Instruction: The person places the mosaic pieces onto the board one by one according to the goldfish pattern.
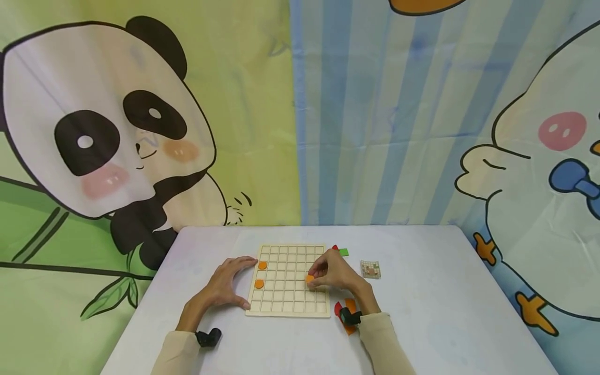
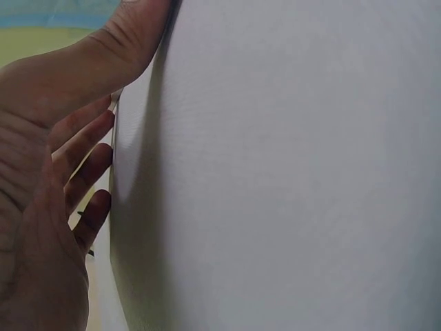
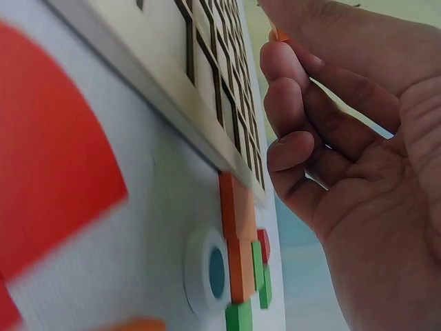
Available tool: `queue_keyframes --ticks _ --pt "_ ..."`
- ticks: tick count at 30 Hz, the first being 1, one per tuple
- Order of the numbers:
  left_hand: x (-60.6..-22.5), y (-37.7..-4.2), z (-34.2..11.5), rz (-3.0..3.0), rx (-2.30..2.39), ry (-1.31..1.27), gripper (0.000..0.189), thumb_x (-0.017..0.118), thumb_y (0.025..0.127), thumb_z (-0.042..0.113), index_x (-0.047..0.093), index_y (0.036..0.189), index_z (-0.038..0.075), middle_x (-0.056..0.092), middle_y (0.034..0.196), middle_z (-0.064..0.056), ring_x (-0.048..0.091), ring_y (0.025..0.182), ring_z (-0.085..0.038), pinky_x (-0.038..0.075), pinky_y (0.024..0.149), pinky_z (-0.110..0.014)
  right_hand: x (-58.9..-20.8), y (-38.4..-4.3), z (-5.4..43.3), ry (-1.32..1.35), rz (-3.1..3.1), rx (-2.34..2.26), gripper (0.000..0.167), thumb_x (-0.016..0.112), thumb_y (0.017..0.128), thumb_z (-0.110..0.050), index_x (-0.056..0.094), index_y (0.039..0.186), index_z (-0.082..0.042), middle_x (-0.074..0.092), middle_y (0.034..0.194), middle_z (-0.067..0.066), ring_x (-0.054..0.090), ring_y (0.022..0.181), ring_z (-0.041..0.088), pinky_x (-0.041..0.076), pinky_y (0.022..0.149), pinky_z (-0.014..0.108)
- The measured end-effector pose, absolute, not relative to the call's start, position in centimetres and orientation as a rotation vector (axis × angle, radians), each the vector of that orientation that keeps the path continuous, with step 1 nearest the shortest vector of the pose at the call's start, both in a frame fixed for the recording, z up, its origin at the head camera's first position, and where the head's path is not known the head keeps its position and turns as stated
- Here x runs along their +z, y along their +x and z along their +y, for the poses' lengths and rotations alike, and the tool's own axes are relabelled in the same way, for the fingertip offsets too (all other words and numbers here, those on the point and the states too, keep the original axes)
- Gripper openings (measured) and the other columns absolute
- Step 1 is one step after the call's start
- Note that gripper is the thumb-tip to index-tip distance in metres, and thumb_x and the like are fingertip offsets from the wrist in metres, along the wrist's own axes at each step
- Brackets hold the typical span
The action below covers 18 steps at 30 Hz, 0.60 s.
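A pale gridded board (image 1: pixel 281 307) lies flat on the white table. Two orange discs (image 1: pixel 263 265) sit in cells of its leftmost column. My left hand (image 1: pixel 224 281) is spread along the board's left side, thumb near the lower corner and fingertips at the edge higher up. Over the right part of the grid, my right hand (image 1: pixel 338 271) pinches an orange piece (image 1: pixel 309 279) between thumb and fingers. Only a sliver of that orange piece (image 3: pixel 281 34) shows in the right wrist view. The left wrist view has the left hand (image 2: pixel 62 165) beside the white tabletop.
Right of the board lie a red piece (image 1: pixel 337 308), orange pieces (image 1: pixel 350 303) partly under the right wrist, and a green piece (image 1: pixel 344 252). A small patterned square (image 1: pixel 370 270) lies farther right. A white ring with a teal centre (image 3: pixel 196 272) stands near orange blocks.
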<state>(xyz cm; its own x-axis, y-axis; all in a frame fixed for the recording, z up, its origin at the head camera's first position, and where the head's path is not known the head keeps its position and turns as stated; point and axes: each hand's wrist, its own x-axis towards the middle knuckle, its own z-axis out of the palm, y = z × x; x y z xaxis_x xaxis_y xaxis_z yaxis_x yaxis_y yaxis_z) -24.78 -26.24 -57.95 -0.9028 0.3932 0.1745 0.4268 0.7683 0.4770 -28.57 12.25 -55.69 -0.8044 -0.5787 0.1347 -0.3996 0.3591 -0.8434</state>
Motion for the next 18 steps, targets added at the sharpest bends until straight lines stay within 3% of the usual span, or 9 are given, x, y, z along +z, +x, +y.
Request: queue_keyframes --ticks 5,18 --pt "-57.7 -25.0 -26.2 -2.952 -0.83 -0.636 0.127 0.11 0.046 0.054 0.06 0.157 0.017 0.058 0.163 -0.006 0.053 0.142 -0.036 0.041 0.116 -0.067 -55.7 -28.3 11.2 -0.942 2.42 -1.408 0.02 0.1 0.078 -0.01 0.085 0.091 -0.007 0.079 0.081 0.0 0.069 0.07 0.007 0.06 0.068 0.024" --pt "-57.8 -25.0 -26.3 -2.953 -0.802 -0.632 0.127 0.109 0.047 0.056 0.059 0.157 0.017 0.058 0.163 -0.006 0.054 0.14 -0.034 0.043 0.115 -0.066 -56.1 -27.5 8.6 -0.948 2.36 -1.366 0.02 0.099 0.079 -0.008 0.085 0.092 -0.006 0.077 0.079 -0.004 0.066 0.07 0.005 0.059 0.069 0.022"
